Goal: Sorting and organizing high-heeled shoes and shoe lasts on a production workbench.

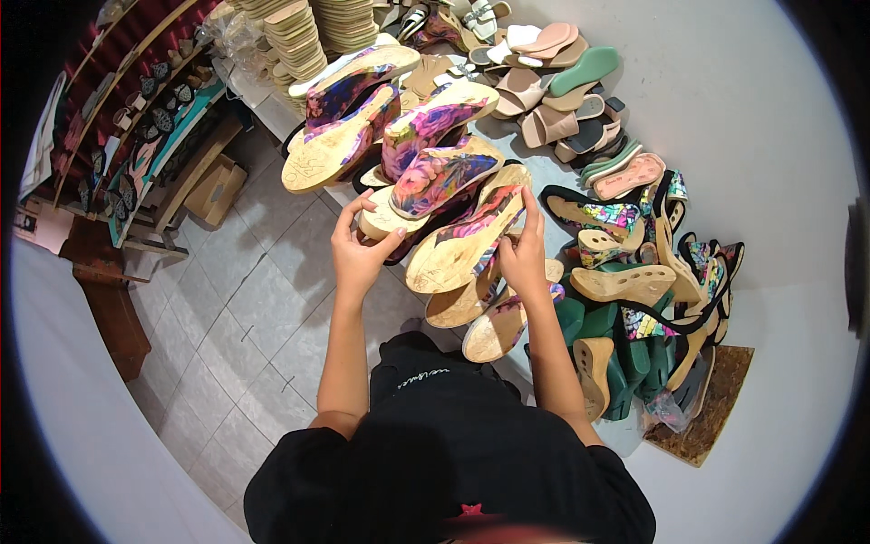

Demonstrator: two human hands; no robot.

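My left hand (364,247) grips the pale front end of a floral wedge sole (449,179), thumb and fingers on either side. Beside it lies a second floral wedge sole (453,256), its tan underside facing up. My right hand (524,257) holds this one along its right edge, fingers near the heel and thumb lower down. The two soles are close together, tilted toward the upper right. More floral wedges, including one farther left (340,150) and one nearer me (497,328), surround them on the table (494,136).
Sandals (548,91) crowd the far end of the table. Patterned and green wedges (625,317) are heaped at right, beside a brown board (711,408). Stacked insoles (294,41) stand at far left. A shoe rack (159,136) and cardboard box (216,190) stand across the tiled floor (245,317).
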